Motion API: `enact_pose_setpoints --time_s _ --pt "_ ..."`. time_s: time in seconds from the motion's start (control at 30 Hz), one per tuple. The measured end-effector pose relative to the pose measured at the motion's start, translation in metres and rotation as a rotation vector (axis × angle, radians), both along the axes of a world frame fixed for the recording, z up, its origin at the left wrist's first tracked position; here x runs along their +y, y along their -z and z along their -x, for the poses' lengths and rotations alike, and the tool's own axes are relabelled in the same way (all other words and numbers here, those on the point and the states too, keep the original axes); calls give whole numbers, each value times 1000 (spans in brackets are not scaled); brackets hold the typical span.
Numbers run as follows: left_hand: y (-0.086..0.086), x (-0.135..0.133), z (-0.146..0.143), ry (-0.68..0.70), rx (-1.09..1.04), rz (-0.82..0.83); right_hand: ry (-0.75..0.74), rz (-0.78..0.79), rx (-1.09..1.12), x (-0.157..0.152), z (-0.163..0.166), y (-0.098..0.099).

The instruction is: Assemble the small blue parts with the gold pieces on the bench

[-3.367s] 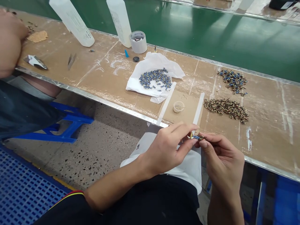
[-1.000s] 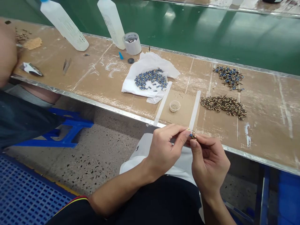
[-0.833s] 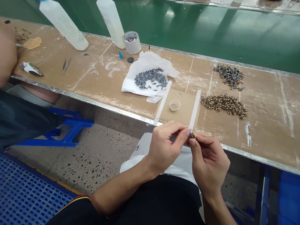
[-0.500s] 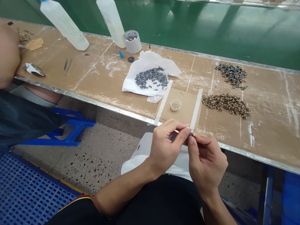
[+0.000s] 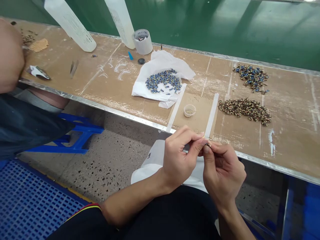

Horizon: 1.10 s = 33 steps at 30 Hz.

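My left hand (image 5: 181,156) and my right hand (image 5: 223,173) meet at the fingertips just off the table's front edge. Between them shows a small dark part with a brassy glint (image 5: 208,145), pinched by the right thumb and forefinger. The left thumb and forefinger are pressed together right beside it; what they grip is mostly hidden. Beyond my hands, a small clear cup (image 5: 189,111) with a thin stick in it stands on a taped cardboard piece (image 5: 197,123). Blue-and-yellow small parts (image 5: 163,80) lie on crumpled white paper (image 5: 140,86).
To the right lie a pile of brass-and-dark ring-like parts (image 5: 245,109) and a blue-and-brass pile (image 5: 251,77). A tape roll (image 5: 143,42), two plastic bottles (image 5: 72,25), a blue cap (image 5: 130,55) and tweezers (image 5: 74,69) are farther left. Another person's arm (image 5: 11,56) is at far left.
The view has shifted slightly. Both hands stay together; the bit of blue seen between the fingertips before no longer shows, and a dark, brassy part is visible there.
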<state>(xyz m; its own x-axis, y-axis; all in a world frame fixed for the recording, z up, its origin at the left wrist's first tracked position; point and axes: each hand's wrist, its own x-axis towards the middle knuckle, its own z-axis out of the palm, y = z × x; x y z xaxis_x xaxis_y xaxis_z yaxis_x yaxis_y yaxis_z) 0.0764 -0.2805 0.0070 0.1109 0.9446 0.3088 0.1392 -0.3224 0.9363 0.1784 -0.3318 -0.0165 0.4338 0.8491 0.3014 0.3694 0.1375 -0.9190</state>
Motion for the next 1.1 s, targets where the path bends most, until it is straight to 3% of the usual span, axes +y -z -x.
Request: enact_pose_setpoints --time_s 0.17,0.33,0.43,0.67,0.83,1.1 --pt "2 0 0 -13 -59 34 23 -21 -11 -2 1 3" --pt "5 10 10 215 -270 286 -64 -77 -48 -3 1 3" --pt "9 15 17 294 -362 333 -114 -149 -53 -1 4 -2" --pt "11 17 20 314 -539 316 -150 -238 -74 6 15 -14" --pt "3 15 16 360 -710 416 -122 -306 -85 10 18 -17" --pt "0 12 12 386 -777 468 -110 -325 -113 10 14 -23"
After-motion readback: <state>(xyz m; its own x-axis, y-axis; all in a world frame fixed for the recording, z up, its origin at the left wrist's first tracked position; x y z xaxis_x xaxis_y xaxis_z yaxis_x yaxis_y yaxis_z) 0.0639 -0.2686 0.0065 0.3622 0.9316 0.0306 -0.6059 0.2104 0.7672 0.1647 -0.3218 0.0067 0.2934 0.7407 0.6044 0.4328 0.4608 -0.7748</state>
